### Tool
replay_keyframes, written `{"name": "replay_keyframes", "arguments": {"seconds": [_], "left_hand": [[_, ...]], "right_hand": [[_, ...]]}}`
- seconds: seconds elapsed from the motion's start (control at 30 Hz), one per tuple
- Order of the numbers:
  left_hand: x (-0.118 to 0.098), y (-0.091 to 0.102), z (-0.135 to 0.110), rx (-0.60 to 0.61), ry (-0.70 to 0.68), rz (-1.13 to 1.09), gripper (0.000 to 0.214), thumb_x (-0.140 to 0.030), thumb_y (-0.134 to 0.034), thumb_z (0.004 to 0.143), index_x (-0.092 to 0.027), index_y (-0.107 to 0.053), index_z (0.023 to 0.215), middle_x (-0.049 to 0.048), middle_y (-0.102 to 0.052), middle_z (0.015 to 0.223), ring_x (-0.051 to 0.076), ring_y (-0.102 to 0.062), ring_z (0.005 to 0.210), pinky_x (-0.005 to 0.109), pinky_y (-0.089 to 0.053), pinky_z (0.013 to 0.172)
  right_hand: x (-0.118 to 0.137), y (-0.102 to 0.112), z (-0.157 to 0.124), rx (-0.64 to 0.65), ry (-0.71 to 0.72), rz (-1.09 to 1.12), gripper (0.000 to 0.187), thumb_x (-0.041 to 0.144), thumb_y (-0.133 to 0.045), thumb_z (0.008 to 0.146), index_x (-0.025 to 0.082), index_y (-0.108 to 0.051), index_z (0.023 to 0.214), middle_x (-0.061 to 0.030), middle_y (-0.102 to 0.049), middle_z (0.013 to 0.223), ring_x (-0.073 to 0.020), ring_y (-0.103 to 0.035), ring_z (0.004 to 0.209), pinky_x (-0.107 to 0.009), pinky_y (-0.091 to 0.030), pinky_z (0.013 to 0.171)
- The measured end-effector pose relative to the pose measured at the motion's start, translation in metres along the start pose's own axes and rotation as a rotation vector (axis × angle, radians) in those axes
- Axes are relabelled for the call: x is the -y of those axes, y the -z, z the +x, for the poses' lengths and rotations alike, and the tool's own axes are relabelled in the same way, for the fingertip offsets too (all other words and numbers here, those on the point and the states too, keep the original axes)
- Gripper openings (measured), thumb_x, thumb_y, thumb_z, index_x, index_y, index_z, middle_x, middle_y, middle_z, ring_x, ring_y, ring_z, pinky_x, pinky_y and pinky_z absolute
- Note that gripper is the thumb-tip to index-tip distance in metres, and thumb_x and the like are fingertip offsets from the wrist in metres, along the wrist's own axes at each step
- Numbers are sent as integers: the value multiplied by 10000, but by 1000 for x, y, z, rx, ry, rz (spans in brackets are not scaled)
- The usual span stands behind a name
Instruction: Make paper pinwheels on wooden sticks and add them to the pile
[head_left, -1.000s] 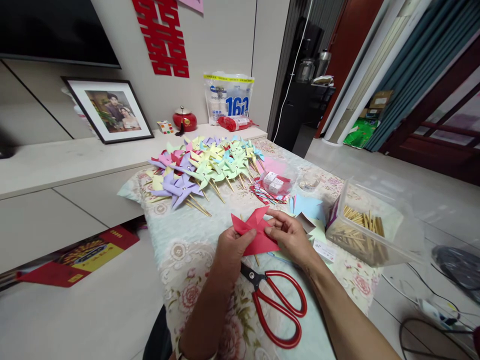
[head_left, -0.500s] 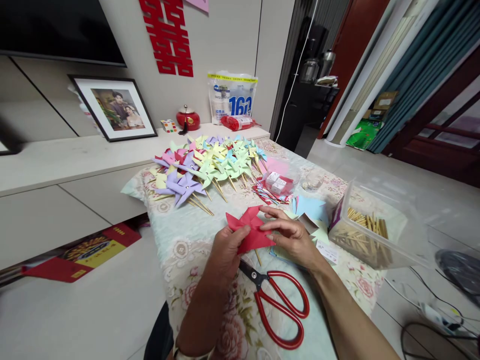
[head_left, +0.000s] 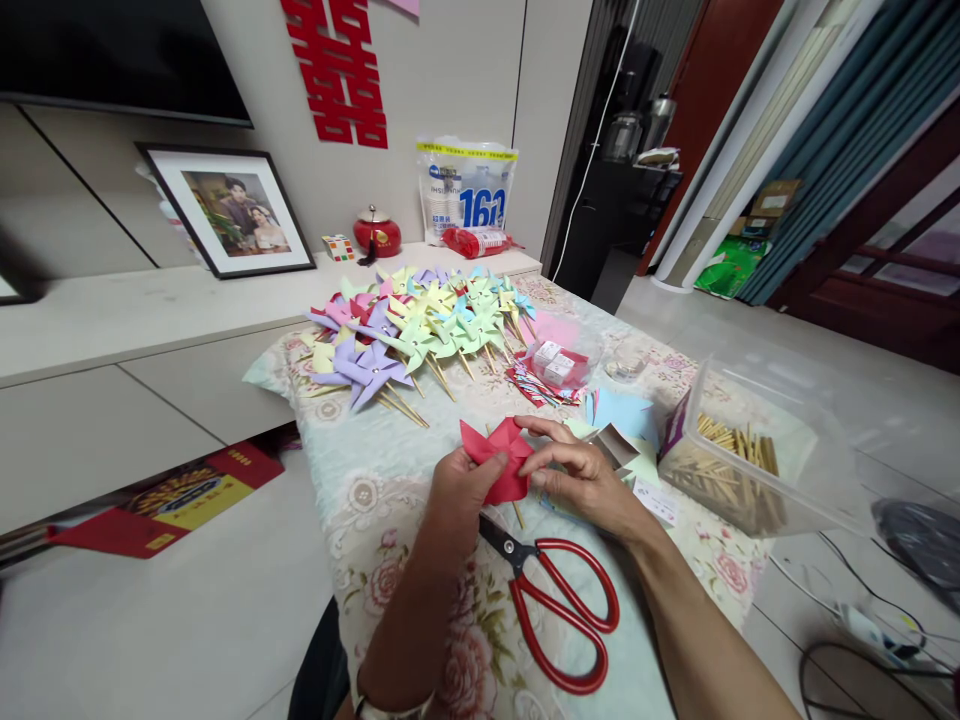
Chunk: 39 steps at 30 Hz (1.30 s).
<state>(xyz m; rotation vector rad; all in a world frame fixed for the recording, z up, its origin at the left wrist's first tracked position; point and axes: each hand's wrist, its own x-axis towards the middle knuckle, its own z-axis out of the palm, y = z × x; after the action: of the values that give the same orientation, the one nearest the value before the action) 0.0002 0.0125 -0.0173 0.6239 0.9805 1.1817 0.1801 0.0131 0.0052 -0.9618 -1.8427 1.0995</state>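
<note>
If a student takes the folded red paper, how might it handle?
The folded red paper looks thin, so probably light and easily bent. It may spring open if the left hand, its thumb across the middle, lets go.

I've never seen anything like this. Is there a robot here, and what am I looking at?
No robot: these are a person's two bare hands, seen from a camera worn on their head, looking forward and down. The left hand holds a red paper pinwheel, thumb across its front; the right hand has its fingers at the pinwheel's edge. A thin stick pokes out below. On the flowered tablecloth lie red-handled scissors, a pile of pastel pinwheels and a clear box of sticks.
</note>
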Motion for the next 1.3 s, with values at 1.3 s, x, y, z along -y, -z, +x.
{"name": "replay_keyframes", "arguments": {"seconds": [1.3], "left_hand": [[6, -9, 1, -83, -43, 219, 198, -273, -782, 539, -137, -721, 669, -8, -669, 580, 128, -545, 527, 219, -409, 516]], "right_hand": [[-5, -18, 5, -192, -100, -117, 156, 66, -577, 718, 206, -596, 653, -90, -689, 1127, -236, -652, 1028, -362, -457, 880]]}}
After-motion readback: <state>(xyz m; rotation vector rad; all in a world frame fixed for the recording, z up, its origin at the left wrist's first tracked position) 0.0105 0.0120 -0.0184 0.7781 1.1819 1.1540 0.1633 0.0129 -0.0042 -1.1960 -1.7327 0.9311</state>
